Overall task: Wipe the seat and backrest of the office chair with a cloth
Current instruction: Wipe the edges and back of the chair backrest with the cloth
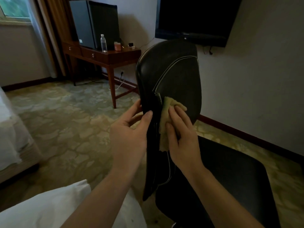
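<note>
We are pinching the stiff backrest (177, 74) edge with our left hand (130, 130), our right hand (182, 135) pressing the limp cloth (164, 139) flat.

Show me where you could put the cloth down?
The seat, right of the backrest, is bare. The desk has a free strip along its front edge; behind that it is crowded with the fridge, bottle and a pink box.

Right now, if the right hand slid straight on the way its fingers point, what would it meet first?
The right hand presses the cloth on the backrest, fingers pointing up and slightly left. Going on, it would probably reach the pale piping seam first, though depth is unclear.
</note>
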### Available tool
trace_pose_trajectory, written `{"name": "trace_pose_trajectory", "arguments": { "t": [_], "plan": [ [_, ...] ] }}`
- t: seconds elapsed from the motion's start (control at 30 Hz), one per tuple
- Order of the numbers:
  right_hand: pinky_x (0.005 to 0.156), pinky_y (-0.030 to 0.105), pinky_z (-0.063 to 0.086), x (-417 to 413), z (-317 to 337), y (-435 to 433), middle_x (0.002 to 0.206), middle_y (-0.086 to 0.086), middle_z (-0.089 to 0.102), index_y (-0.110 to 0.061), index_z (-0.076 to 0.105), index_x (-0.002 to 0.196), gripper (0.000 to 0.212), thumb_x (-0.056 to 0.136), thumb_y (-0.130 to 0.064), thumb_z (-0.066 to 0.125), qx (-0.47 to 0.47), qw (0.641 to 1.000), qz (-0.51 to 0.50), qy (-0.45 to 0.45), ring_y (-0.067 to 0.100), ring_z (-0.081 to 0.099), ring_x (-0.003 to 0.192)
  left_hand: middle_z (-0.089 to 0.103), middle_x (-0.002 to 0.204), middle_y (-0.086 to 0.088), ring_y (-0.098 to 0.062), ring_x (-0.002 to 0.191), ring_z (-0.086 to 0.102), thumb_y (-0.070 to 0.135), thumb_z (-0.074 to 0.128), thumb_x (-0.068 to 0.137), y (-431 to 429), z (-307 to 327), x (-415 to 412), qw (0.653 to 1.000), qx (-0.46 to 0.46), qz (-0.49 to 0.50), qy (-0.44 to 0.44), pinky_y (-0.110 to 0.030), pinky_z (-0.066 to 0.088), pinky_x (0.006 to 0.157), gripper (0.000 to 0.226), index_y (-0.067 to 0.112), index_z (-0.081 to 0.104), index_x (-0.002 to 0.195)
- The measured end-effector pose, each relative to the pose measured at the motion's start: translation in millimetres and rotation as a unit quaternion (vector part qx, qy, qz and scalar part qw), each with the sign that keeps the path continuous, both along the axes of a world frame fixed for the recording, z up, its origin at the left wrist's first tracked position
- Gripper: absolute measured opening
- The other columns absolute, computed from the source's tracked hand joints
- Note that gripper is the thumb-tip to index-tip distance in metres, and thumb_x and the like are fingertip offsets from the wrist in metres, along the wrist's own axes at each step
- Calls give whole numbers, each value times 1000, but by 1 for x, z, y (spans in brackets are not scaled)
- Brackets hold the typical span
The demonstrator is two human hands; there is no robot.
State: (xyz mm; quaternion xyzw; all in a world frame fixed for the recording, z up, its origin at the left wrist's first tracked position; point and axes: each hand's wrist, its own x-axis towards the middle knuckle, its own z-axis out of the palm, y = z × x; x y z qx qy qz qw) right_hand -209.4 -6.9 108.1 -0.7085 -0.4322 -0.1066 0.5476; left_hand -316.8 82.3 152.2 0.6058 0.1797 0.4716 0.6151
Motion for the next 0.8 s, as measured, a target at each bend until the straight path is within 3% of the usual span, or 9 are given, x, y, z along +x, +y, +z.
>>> {"name": "trace_pose_trajectory", "arguments": {
  "t": [0.13, 0.2, 0.3, 0.4, 0.5, 0.7, 0.8],
  "plan": [
    [110, 44, 41, 19, 12, 0, 149, -9, 33, -29, 49, 141, 46, 98, -16, 54, -7, 997, -7, -79, 14, 34, 140, 78, 107, 9, -6, 100, 74, 10, 70, 94, 14, 0, 4, 1000, 12, -20, 8, -20, 59, 83, 35, 21, 70, 126],
    [103, 48, 45, 28, 18, 2, 142, -7, 35, -31, 51, 138, 44, 96, -18, 54, -30, 989, -44, -139, 21, 37, 135, 78, 108, 10, -7, 103, 73, 9, 69, 94, 20, 0, 8, 999, 25, -24, 13, -23, 59, 87, 33, 23, 70, 125],
    [98, 39, 50, 41, 26, 8, 136, 0, 42, -28, 54, 136, 42, 96, -20, 52, -47, 989, -35, -135, 16, 43, 126, 78, 109, 10, -7, 105, 73, 13, 69, 95, 30, 2, 15, 999, 24, -32, 26, -31, 59, 92, 32, 26, 70, 124],
    [98, 33, 50, 44, 30, 18, 132, -3, 45, -27, 54, 138, 43, 95, -22, 54, -40, 995, 2, -88, 9, 47, 121, 77, 111, 9, -8, 106, 72, 14, 69, 95, 39, 3, 22, 998, 17, -38, 36, -36, 59, 94, 33, 25, 70, 126],
    [99, 32, 49, 46, 29, 27, 130, -7, 45, -24, 54, 138, 43, 96, -19, 59, -22, 993, -11, -118, 10, 48, 120, 77, 112, 9, -10, 108, 72, 14, 68, 96, 44, 3, 28, 998, 16, -35, 39, -39, 58, 95, 32, 28, 70, 126],
    [97, 35, 50, 54, 33, 38, 128, 3, 51, -19, 53, 138, 44, 96, -8, 58, -6, 984, -20, -177, 16, 50, 118, 77, 109, 12, -7, 104, 73, 12, 66, 97, 42, 2, 32, 999, 21, -27, 25, -27, 60, 89, 32, 30, 69, 123],
    [93, 36, 52, 62, 36, 39, 125, 10, 54, -14, 57, 135, 37, 98, -15, 53, -14, 972, -22, -232, 20, 52, 114, 77, 110, 12, -7, 104, 73, 9, 67, 96, 43, 1, 31, 999, 29, -25, 25, -25, 59, 89, 36, 30, 67, 125]
  ]
}}
